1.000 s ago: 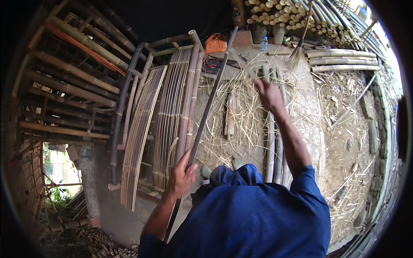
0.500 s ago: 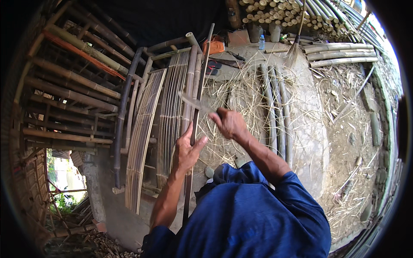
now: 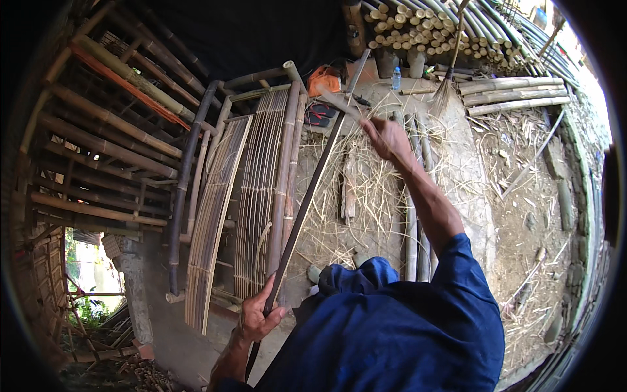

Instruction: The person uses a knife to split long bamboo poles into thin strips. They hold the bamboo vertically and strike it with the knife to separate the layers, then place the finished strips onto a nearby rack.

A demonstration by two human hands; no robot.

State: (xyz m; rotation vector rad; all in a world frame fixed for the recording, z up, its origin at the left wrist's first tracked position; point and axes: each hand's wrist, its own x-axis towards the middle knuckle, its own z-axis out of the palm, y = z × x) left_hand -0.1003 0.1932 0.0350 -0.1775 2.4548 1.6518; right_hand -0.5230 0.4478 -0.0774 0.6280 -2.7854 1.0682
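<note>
My left hand (image 3: 258, 315) is closed around the lower part of a long, dark bamboo strip (image 3: 312, 189). The strip slants away from me, up and to the right, past the end of a bamboo bench. In my right hand (image 3: 390, 139) is a knife, gripped by its handle and a little blurred by motion. Its pale blade (image 3: 340, 103) points left and lies across the far part of the strip; whether the edge touches it I cannot tell. Left of the strip, the slatted bamboo bench (image 3: 287, 150) carries a loose panel of split bamboo slats (image 3: 215, 228).
Thin shavings (image 3: 379, 189) litter the ground, with bamboo poles (image 3: 411, 222) lying among them. At the back are an orange bag (image 3: 324, 80), sandals (image 3: 318, 114), a water bottle (image 3: 396, 79), a broom (image 3: 443, 95) and stacked bamboo poles (image 3: 418, 29). A bamboo frame (image 3: 111, 137) stands at left.
My left hand has slid back toward me along with the lower strip. My right hand has moved away and to the right with the knife. The strip now leans further right.
</note>
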